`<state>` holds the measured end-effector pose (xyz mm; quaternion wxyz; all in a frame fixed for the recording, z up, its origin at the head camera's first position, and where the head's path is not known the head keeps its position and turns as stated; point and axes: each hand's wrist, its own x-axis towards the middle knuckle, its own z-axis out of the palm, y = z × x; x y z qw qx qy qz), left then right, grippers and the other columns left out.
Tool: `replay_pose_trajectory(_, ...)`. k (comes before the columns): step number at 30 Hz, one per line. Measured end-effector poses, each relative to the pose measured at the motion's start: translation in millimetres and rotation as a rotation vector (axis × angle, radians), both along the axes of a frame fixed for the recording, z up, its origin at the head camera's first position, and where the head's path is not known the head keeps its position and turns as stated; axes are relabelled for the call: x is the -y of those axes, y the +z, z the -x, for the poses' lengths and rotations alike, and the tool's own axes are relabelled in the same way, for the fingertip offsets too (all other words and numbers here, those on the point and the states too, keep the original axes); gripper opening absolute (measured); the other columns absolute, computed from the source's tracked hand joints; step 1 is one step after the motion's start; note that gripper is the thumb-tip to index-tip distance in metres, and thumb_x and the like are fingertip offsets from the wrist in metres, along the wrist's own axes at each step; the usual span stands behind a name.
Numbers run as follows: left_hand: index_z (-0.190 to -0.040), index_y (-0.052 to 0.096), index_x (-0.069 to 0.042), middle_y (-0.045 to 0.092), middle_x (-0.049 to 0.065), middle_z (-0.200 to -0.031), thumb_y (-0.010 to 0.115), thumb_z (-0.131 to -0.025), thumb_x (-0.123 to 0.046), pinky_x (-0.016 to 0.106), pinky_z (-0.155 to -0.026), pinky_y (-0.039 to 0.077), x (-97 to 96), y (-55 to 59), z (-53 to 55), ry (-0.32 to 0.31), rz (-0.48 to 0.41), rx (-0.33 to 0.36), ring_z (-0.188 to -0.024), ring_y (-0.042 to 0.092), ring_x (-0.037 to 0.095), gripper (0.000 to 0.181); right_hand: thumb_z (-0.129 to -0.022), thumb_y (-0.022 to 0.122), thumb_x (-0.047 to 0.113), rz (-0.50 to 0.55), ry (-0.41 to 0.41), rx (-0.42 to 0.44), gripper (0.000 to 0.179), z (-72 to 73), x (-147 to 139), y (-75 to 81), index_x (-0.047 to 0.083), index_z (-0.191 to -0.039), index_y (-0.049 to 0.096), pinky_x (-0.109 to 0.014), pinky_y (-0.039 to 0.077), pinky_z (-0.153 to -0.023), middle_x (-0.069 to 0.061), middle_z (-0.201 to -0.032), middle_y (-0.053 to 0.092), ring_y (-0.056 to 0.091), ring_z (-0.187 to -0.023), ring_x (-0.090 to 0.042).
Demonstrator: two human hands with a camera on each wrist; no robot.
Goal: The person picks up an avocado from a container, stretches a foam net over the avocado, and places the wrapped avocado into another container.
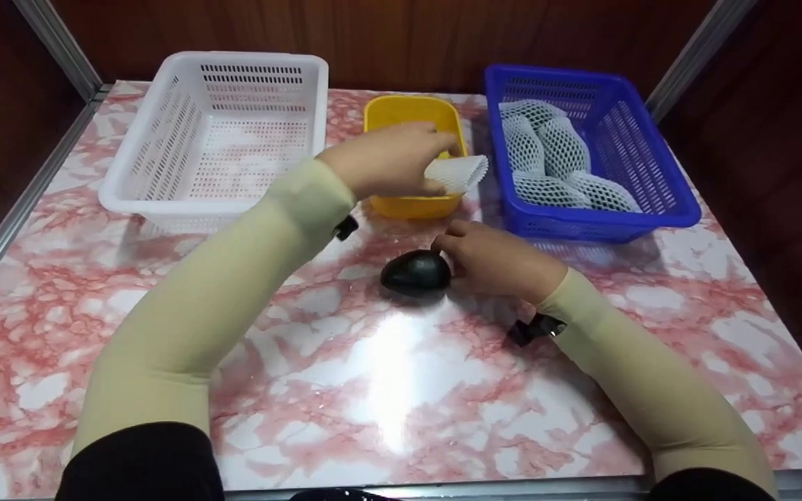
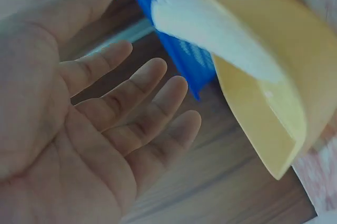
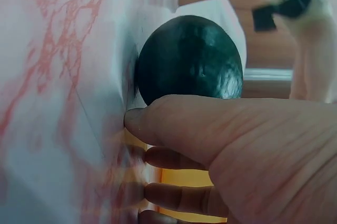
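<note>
A dark green avocado [image 1: 416, 273] lies on the marbled table, its narrow end to the left. At its right side my right hand [image 1: 495, 263] rests low, with the thumb [image 3: 174, 121] overlapping the fruit in the right wrist view and the other fingers [image 3: 179, 197] down by the tabletop. A white foam net sleeve [image 1: 458, 174] pokes out over the rim of the yellow bin [image 1: 415, 207]. My left hand [image 1: 394, 158] reaches above that bin around the sleeve. In the left wrist view its fingers [image 2: 147, 79] are spread, apart from the foam sleeve [image 2: 210, 34].
A white perforated basket [image 1: 216, 207] stands at the back left. At the back right is a blue basket [image 1: 582, 221] with several pieces in white foam netting [image 1: 561, 142] inside. Wooden panels [image 1: 401, 42] and metal posts enclose the table [image 1: 289, 417].
</note>
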<state>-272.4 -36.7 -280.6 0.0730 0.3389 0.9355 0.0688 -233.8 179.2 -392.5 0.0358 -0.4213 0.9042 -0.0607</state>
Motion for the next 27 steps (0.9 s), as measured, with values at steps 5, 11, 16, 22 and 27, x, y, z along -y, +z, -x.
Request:
replay_pose_trajectory(5,-0.167,0.043,-0.017,0.054,0.011,-0.166,0.073,-0.105,-0.037,0.049,-0.131,0.040,-11.8,5.0,31.8,0.044,0.088,0.112,-0.151,0.054,0.033,0.072,-0.088,0.090,0.022,-0.010,-0.010,0.010,0.043,-0.6,-1,-2.0,0.010,-0.124,0.070,-0.049,0.061,-0.093,-0.014,-0.120,0.065,0.067,-0.100,-0.030)
replay_pose_trajectory(11,-0.171,0.037,-0.024,0.050,0.007,-0.170,0.075,-0.103,-0.033,0.053,-0.130,0.041,-18.0,-3.2,57.8,0.123,0.154,0.241,-0.146,0.054,0.031,0.078,-0.087,0.091,0.023,-0.007,-0.015,0.006,0.043,-0.8,0,-1.6,0.010,-0.124,0.071,-0.048,0.061,-0.091,-0.013,-0.117,0.065,0.067,-0.098,-0.029)
replay_pose_trajectory(16,-0.170,0.040,-0.028,0.052,0.004,-0.168,0.077,-0.101,-0.027,0.054,-0.130,0.040,-21.3,-15.3,71.0,0.151,0.207,0.273,-0.146,0.051,0.031,0.079,-0.086,0.093,0.022,-0.011,-0.031,0.010,0.046,-1.9,2,0.1,0.010,-0.124,0.071,-0.047,0.061,-0.092,-0.013,-0.118,0.065,0.067,-0.099,-0.030)
replay_pose_trajectory(22,-0.160,0.050,-0.033,0.062,0.002,-0.152,0.081,-0.098,-0.027,0.050,-0.127,0.042,-25.8,-23.1,66.3,0.117,0.196,0.287,-0.134,0.052,0.028,0.069,-0.086,0.092,0.023,-0.007,-0.014,0.005,0.045,-2.0,1,-1.8,0.010,-0.124,0.072,-0.047,0.060,-0.090,-0.013,-0.116,0.065,0.066,-0.097,-0.029)
replay_pose_trajectory(27,-0.151,0.058,-0.025,0.068,0.002,-0.141,0.080,-0.099,-0.025,0.049,-0.126,0.045,-30.6,-20.4,56.2,0.104,0.216,0.217,-0.126,0.059,0.027,0.056,-0.086,0.092,0.023,-0.008,-0.006,-0.005,0.046,-0.8,0,-1.9,0.009,-0.126,0.072,-0.048,0.061,-0.093,-0.014,-0.118,0.065,0.067,-0.100,-0.031)
